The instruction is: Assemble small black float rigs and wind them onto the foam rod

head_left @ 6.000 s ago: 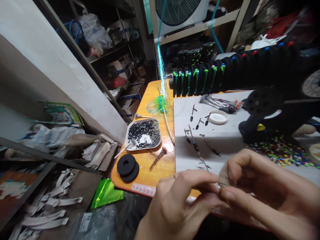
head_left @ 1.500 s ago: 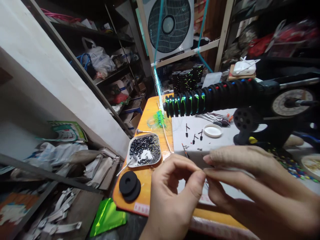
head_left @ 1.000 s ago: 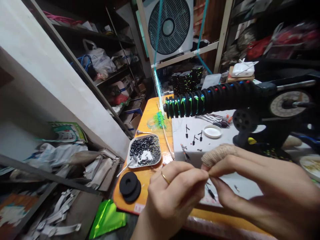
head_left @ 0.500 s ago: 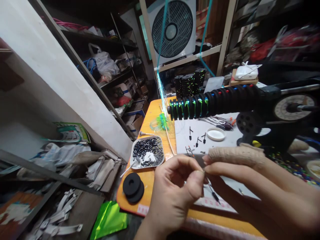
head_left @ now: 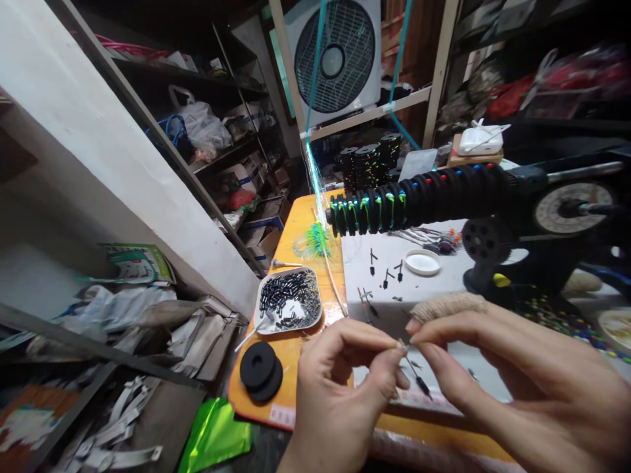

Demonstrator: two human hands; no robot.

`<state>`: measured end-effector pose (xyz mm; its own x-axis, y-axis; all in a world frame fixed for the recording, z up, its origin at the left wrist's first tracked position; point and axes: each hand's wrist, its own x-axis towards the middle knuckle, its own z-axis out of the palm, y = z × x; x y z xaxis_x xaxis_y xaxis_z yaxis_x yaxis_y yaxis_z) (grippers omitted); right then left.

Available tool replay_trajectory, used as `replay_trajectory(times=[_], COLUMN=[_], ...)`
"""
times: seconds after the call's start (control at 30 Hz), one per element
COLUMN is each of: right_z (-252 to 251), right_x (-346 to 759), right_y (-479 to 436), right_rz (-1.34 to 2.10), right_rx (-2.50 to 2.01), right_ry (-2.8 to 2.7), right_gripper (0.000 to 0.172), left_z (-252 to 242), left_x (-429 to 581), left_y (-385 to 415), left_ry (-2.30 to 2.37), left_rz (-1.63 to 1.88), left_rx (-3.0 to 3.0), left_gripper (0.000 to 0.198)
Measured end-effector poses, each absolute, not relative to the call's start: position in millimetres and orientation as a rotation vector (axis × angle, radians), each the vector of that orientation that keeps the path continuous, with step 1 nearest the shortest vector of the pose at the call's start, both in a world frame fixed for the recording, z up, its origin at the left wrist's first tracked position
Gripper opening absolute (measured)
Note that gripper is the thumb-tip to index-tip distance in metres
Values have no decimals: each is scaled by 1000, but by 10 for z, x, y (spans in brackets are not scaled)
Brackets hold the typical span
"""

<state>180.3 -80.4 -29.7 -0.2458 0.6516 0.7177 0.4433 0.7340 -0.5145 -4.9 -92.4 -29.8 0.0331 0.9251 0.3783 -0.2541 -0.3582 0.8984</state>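
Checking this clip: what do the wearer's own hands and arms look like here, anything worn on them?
Both hands are bare, with no gloves or sleeves in view. The right hand has a tan knitted finger cot over its index finger. The left hand shows no ring or covering from this angle. Nails are short and unpainted.

1. Tray [head_left: 315, 320] of small tubes [head_left: 290, 299] on the worktop [head_left: 296, 230].
2. Two stacked discs [head_left: 260, 370] in front of tray.
3. Lid [head_left: 422, 261] right of tray.
4. Loaded spindle [head_left: 414, 197] above lid.
5. Fan [head_left: 335, 59] behind tray.
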Motion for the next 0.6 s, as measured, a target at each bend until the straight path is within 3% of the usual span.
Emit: replay_trajectory(times=[0.17, 0.33, 0.47, 0.6], right_z=[-333, -384, -375, -326], right_x=[1822, 1817, 1790, 1759], right_y=[-814, -849, -873, -884], right_rz=[307, 321, 400, 505], right_rx=[-881, -859, -845, -861], right_ry=[-1893, -1925, -1909, -1830], right_gripper=[6, 6, 8, 11], left_z=[-447, -331, -237, -339], left_x=[-90, -90, -54, 9], left_y=[-959, -947, -917, -941], left_ry=[835, 1000, 990, 928], left_rz=[1540, 1597, 1720, 1786], left_rx=[1324, 1747, 2075, 1796], left_gripper=[12, 31, 19, 19])
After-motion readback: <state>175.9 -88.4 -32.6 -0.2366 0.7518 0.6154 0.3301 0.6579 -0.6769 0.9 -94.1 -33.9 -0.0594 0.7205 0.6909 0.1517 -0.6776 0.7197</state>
